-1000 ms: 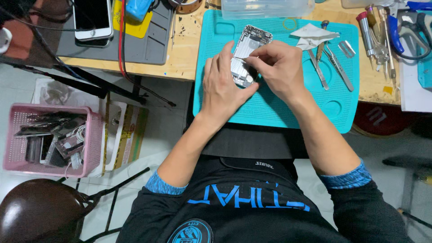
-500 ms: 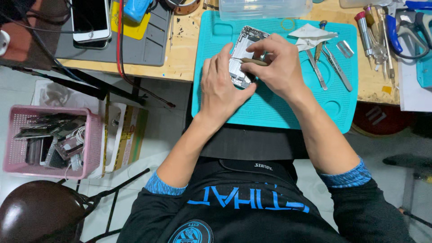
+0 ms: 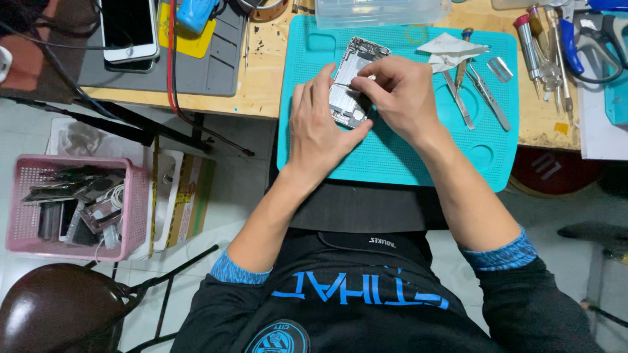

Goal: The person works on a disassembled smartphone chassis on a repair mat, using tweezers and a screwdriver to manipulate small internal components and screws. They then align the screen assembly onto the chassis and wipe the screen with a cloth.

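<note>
Here the wooden surface (image 3: 261, 91) runs across the top of the view, and a teal mat (image 3: 392, 157) lies on it at about 12 o'clock from the person's chest. At 9 o'clock, down on the floor, a pink basket (image 3: 134, 216) holds loose phone parts, with a dark round stool (image 3: 59, 314) at 8 o'clock. A grey mat (image 3: 209, 65) sits at 11 o'clock on the surface, with a white phone (image 3: 129, 29) lying screen up on it.

The left hand (image 3: 320, 131) lies over the teal mat, palm down, its fingers (image 3: 325, 78) and thumb closed along the left edge and lower end of the opened phone (image 3: 350, 91), pinning it to the mat. The phone lies tilted, upper end toward 1 o'clock, its silver insides facing up. The right hand (image 3: 402, 95) comes in from 3 o'clock and rests on the phone's right edge; its thumb and forefinger are pinched narrow over the phone's middle, and whether they grip a small part cannot be told.

Just beside the right hand, toward 2 o'clock, lie a crumpled wipe (image 3: 445, 49) and tweezers (image 3: 487, 95). Further toward 2 o'clock, off the mat, lie several screwdrivers (image 3: 530, 46).
</note>
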Demonstrator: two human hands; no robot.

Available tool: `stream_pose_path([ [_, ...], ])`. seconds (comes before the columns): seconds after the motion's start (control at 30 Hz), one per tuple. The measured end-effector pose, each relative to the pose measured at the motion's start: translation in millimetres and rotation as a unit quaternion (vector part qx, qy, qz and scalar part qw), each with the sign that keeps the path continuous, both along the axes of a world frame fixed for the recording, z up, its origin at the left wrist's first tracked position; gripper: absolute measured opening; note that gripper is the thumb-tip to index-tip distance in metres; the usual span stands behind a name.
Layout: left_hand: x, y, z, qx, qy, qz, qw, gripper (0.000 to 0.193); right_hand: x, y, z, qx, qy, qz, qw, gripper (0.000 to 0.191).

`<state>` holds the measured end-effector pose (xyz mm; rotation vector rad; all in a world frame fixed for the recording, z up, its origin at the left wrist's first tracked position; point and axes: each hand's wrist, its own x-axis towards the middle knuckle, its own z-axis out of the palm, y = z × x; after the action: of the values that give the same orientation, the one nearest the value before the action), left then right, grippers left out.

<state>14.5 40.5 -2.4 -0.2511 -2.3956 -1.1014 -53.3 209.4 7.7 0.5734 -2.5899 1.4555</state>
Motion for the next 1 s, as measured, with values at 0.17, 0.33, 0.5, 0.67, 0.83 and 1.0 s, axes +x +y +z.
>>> stream_pose_path([
  [0.17,0.0,0.7,-0.2,0.008,-0.006,0.0,1.0,0.096,-0.2,2.9,-0.4,-0.042,0.021,0.04,0.998,0.022],
  [0.33,-0.1,0.4,-0.4,0.003,-0.006,0.001,1.0,0.094,-0.1,0.2,-1.7,-0.021,0.005,0.01,1.0,0.019],
  [0.5,-0.4,-0.5,-0.1,0.0,0.003,0.001,1.0,0.094,-1.3,1.9,-0.4,-0.044,0.024,0.038,0.998,0.021],
  [0.67,-0.4,-0.3,0.2,-0.005,0.008,0.001,1.0,0.095,-1.2,3.1,0.2,-0.019,-0.018,0.022,0.999,0.022],
  [0.83,-0.4,-0.9,2.0,-0.002,-0.003,-0.001,1.0,0.094,-0.8,1.2,1.8,-0.037,-0.004,0.033,0.999,0.017],
  [1.0,-0.4,-0.1,1.9,-0.007,0.007,0.002,1.0,0.093,0.8,0.8,1.8,0.008,0.019,0.019,1.0,0.02],
])
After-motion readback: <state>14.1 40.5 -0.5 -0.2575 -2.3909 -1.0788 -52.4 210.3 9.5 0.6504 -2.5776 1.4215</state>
